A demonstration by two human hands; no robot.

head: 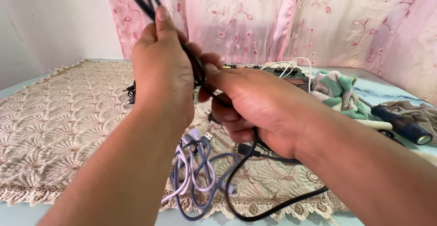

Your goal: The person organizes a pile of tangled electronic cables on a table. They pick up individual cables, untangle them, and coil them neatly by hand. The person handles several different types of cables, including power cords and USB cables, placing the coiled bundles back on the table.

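Cable (236,194) looks limp and light; I pinch it in both hands, left (161,71) high, right (255,107) closed around its middle, above the tabletop's (27,210) near edge.

Soft, even daylight fills the head view, bright without harshness. The pink curtain (291,21) glows as if lit from behind, its satin folds carrying pale sheen, and the white wall (54,21) at left reads flat and slightly washed out. Shadows are faint: a diffuse one lies on the lace cloth (59,117) beneath the 2 forearms. The left hand (161,71) and right hand (255,107) are mostly sharp, with slight softness where the black cable (145,1) runs off the top edge. A small glint shows on the screwdriver (403,126) tip. Wide-angle stretch enlarges the forearms at the bottom corners.
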